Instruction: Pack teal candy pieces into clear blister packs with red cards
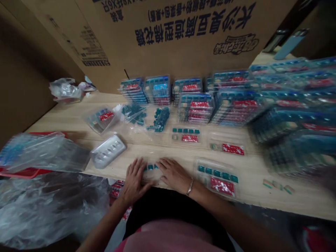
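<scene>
Left hand (135,180) and right hand (174,175) lie open on a clear blister tray (150,171). Stacked trays (236,106) already crowd the back of the tabletop (301,199), with a few loose ones (217,178) left.

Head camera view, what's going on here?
A person has their left hand and right hand spread on a clear plastic tray holding small teal pieces, near the front edge of a wooden table. To the right lies another tray with teal pieces and a red card. Farther back are a loose heap of teal pieces and stacks of similar trays before a cardboard box.
</scene>
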Demonstrator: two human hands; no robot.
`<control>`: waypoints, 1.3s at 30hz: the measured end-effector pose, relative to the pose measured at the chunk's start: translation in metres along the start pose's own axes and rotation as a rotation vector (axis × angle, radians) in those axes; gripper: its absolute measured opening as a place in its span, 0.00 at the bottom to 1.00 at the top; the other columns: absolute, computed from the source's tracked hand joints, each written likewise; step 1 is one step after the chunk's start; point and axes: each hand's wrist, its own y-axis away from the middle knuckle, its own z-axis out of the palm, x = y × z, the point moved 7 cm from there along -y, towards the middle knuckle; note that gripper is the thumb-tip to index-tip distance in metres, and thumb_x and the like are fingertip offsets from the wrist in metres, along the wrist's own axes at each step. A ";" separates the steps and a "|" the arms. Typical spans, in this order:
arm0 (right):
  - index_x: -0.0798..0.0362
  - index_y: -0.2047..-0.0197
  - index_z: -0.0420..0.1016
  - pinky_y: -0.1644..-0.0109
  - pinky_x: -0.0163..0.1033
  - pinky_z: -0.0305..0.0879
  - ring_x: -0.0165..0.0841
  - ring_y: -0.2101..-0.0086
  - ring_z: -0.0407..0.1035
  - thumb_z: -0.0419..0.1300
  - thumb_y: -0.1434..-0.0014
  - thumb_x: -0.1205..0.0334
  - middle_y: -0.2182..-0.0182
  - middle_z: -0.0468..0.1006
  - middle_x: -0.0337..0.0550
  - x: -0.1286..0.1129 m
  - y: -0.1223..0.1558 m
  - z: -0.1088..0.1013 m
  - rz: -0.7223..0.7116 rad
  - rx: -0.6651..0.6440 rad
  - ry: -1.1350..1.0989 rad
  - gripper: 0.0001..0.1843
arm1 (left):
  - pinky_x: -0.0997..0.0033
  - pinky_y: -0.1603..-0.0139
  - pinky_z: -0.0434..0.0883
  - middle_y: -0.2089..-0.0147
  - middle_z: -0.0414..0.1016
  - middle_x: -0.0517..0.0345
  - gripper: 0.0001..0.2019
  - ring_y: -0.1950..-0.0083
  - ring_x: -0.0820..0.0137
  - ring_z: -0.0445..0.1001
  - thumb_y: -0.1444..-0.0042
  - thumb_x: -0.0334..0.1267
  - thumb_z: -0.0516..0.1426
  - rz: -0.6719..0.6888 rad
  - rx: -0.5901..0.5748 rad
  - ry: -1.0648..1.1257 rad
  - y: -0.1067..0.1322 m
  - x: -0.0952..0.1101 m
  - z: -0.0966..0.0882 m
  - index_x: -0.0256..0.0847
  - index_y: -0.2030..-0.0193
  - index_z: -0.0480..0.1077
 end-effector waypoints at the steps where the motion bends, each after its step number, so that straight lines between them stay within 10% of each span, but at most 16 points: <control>1: 0.58 0.40 0.62 0.40 0.49 0.59 0.43 0.43 0.60 0.62 0.45 0.63 0.42 0.66 0.56 0.005 0.011 -0.007 -0.007 0.018 -0.002 0.30 | 0.47 0.41 0.60 0.36 0.59 0.36 0.36 0.34 0.49 0.55 0.46 0.56 0.54 0.076 -0.028 0.001 0.005 -0.001 0.001 0.34 0.36 0.53; 6: 0.57 0.41 0.64 0.41 0.48 0.58 0.41 0.43 0.58 0.53 0.42 0.71 0.42 0.66 0.54 0.103 0.079 -0.082 0.403 0.179 0.271 0.24 | 0.54 0.43 0.64 0.40 0.66 0.42 0.32 0.39 0.53 0.63 0.45 0.48 0.56 0.215 0.029 -0.031 0.020 -0.003 0.011 0.37 0.37 0.57; 9: 0.60 0.53 0.73 0.50 0.46 0.63 0.43 0.53 0.67 0.52 0.43 0.74 0.54 0.74 0.57 0.166 0.120 -0.110 0.667 0.043 0.454 0.16 | 0.57 0.48 0.68 0.43 0.70 0.46 0.25 0.42 0.55 0.67 0.42 0.43 0.52 0.233 0.096 -0.054 0.020 0.007 0.017 0.40 0.38 0.59; 15: 0.58 0.60 0.75 0.57 0.39 0.63 0.37 0.60 0.69 0.52 0.39 0.68 0.60 0.75 0.52 0.195 0.135 -0.113 0.614 -0.007 0.485 0.10 | 0.59 0.50 0.71 0.44 0.72 0.48 0.22 0.42 0.56 0.69 0.40 0.36 0.48 0.308 0.133 -0.141 0.023 0.019 0.022 0.42 0.38 0.59; 23: 0.56 0.59 0.73 0.58 0.41 0.63 0.41 0.59 0.66 0.52 0.40 0.68 0.61 0.74 0.52 0.115 0.122 -0.113 0.474 0.123 0.611 0.10 | 0.61 0.45 0.69 0.46 0.73 0.46 0.22 0.41 0.59 0.67 0.40 0.29 0.46 0.214 0.134 -0.103 0.050 -0.011 -0.004 0.42 0.38 0.60; 28: 0.58 0.52 0.71 0.51 0.44 0.65 0.42 0.55 0.65 0.54 0.41 0.72 0.56 0.74 0.53 0.007 0.046 -0.052 0.088 0.054 0.400 0.14 | 0.58 0.44 0.69 0.44 0.70 0.42 0.27 0.40 0.58 0.67 0.41 0.28 0.50 0.013 0.302 -0.150 0.064 -0.050 -0.044 0.43 0.35 0.54; 32: 0.58 0.59 0.72 0.57 0.45 0.69 0.41 0.60 0.68 0.53 0.40 0.72 0.62 0.75 0.52 -0.028 0.007 -0.007 0.014 -0.047 0.274 0.09 | 0.55 0.44 0.69 0.44 0.69 0.43 0.29 0.40 0.57 0.67 0.42 0.28 0.51 -0.064 0.357 -0.224 0.075 -0.072 -0.078 0.45 0.34 0.52; 39: 0.55 0.37 0.56 0.43 0.51 0.64 0.43 0.42 0.58 0.54 0.40 0.70 0.41 0.62 0.57 -0.047 0.040 -0.041 -0.203 0.367 0.124 0.28 | 0.57 0.43 0.69 0.41 0.68 0.43 0.26 0.37 0.56 0.63 0.41 0.29 0.50 0.129 0.260 -0.148 0.066 -0.024 -0.082 0.45 0.36 0.56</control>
